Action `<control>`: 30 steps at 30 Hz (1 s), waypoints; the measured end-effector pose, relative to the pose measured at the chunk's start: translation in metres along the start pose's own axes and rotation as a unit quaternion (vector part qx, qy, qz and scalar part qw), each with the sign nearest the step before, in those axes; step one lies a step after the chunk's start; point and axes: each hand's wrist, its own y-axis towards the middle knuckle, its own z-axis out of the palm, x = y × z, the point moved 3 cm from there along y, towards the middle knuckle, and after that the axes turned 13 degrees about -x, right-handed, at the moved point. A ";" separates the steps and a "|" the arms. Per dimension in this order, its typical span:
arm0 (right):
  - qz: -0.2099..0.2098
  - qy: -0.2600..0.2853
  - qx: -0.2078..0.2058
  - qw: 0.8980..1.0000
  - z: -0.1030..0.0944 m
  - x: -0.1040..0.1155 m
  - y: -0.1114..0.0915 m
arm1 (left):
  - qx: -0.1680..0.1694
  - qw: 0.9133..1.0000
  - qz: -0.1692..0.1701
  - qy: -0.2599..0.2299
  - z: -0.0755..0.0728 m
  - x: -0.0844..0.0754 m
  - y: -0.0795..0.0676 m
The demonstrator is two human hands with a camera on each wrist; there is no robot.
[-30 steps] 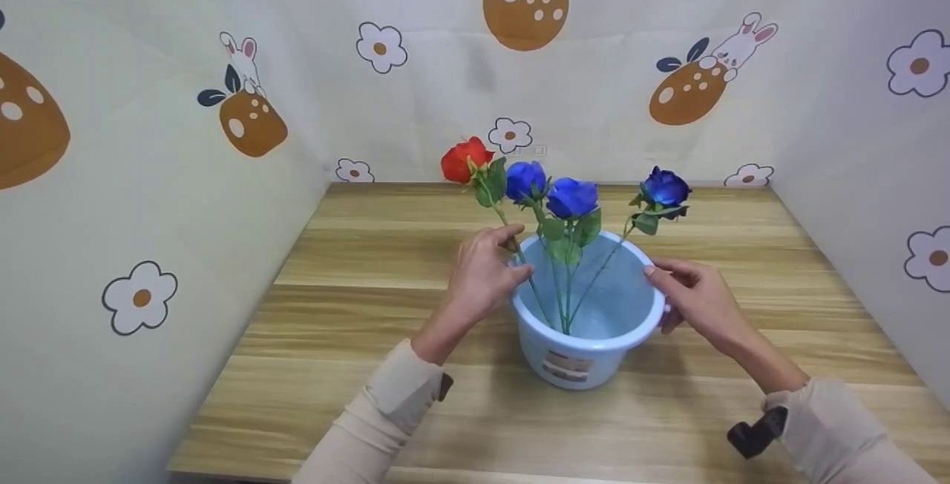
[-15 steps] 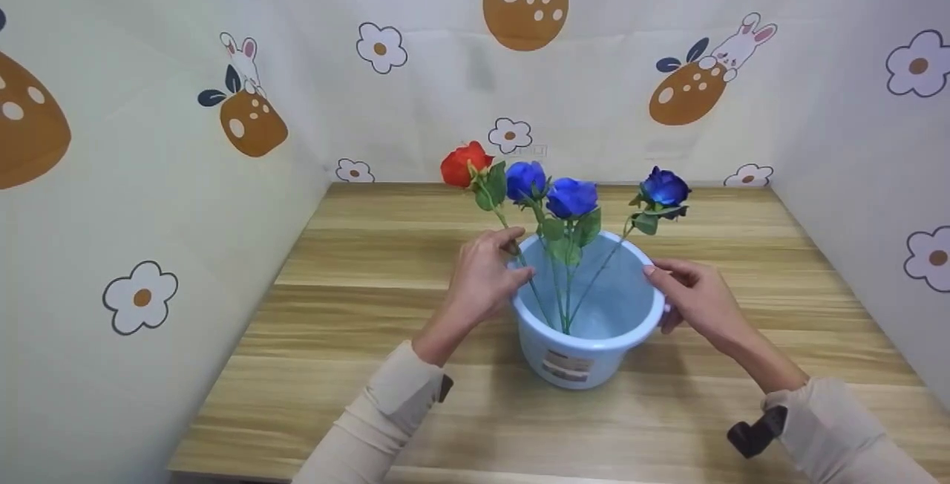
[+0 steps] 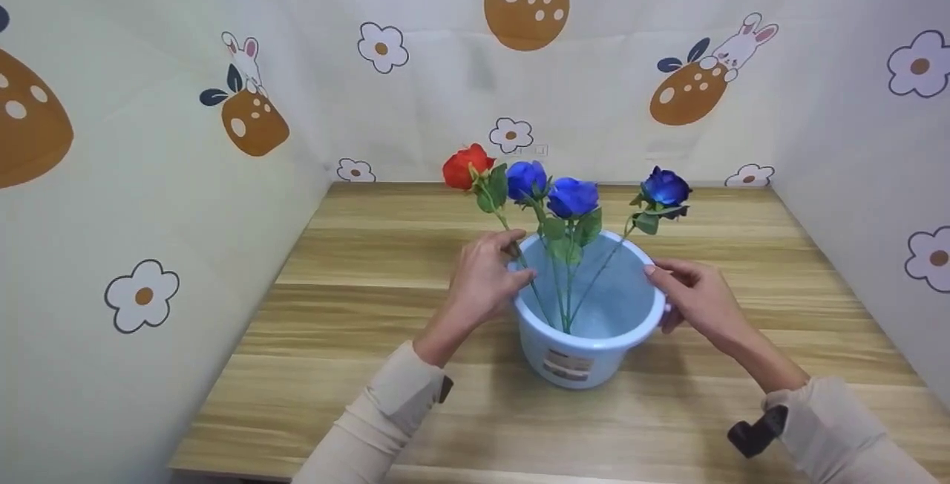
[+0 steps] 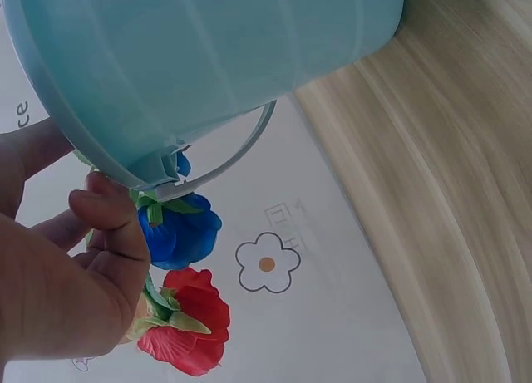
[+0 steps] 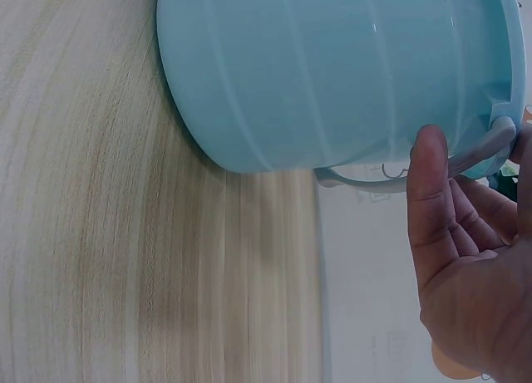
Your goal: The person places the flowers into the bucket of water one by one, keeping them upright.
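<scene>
A light blue plastic bucket [image 3: 570, 343] stands on the wooden table with several artificial roses leaning in it. Three are blue: one left of centre [image 3: 526, 180], one in the middle [image 3: 573, 197] and a darker one at the right [image 3: 666, 186]. The red rose [image 3: 467, 167] leans out over the left rim. My left hand [image 3: 486, 272] is at that rim, thumb and curled fingers round the red rose's stem; in the left wrist view the fingers hide part of it. My right hand [image 3: 701, 298] grips the right rim, thumb on top, beside the handle [image 5: 482, 146].
The wood-grain table [image 3: 356, 365] runs back to a white cloth wall [image 3: 438, 98] printed with rabbits, orange fruit and flowers. Similar cloth closes both sides. A label [image 3: 568, 365] is on the bucket's front. Dark straps show at both sleeve cuffs.
The red rose's head has sunk a little since a second ago. Both hands, the bucket and the blue roses have stayed almost where they were.
</scene>
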 end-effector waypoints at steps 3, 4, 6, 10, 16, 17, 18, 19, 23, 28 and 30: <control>0.003 0.007 -0.003 1.000 0.001 0.001 0.000 | -0.004 1.000 0.004 0.001 0.001 0.000 0.000; 0.004 0.010 -0.003 1.000 0.001 0.001 0.000 | -0.006 1.000 0.007 0.001 0.001 0.000 -0.001; 0.005 0.010 -0.003 1.000 0.001 0.001 0.000 | -0.008 1.000 0.007 -0.001 0.002 0.000 -0.001; 0.004 0.004 0.000 1.000 0.001 0.001 0.000 | -0.015 1.000 0.011 0.003 0.002 0.000 -0.003; 0.007 -0.001 0.000 1.000 0.000 0.000 0.000 | -0.018 0.999 0.021 0.021 0.004 -0.001 -0.004; 0.007 -0.001 0.001 1.000 0.000 0.000 0.000 | -0.019 0.999 0.024 0.026 0.004 -0.001 -0.004; 0.007 -0.001 0.001 1.000 0.000 0.000 0.000 | -0.019 0.999 0.027 0.029 0.005 -0.001 -0.005; 0.006 0.000 0.001 1.000 0.000 0.000 0.000 | -0.019 0.999 0.029 0.031 0.005 0.000 -0.005; 0.004 0.003 0.000 1.000 0.001 0.001 0.000 | -0.019 0.999 0.039 0.032 0.006 -0.001 -0.007; 0.004 0.002 -0.001 1.000 0.001 0.001 0.000 | -0.018 0.998 0.051 0.030 0.005 -0.001 -0.008; 0.006 0.003 -0.002 1.000 0.001 0.001 0.000 | -0.019 0.998 0.058 0.028 0.006 0.000 -0.008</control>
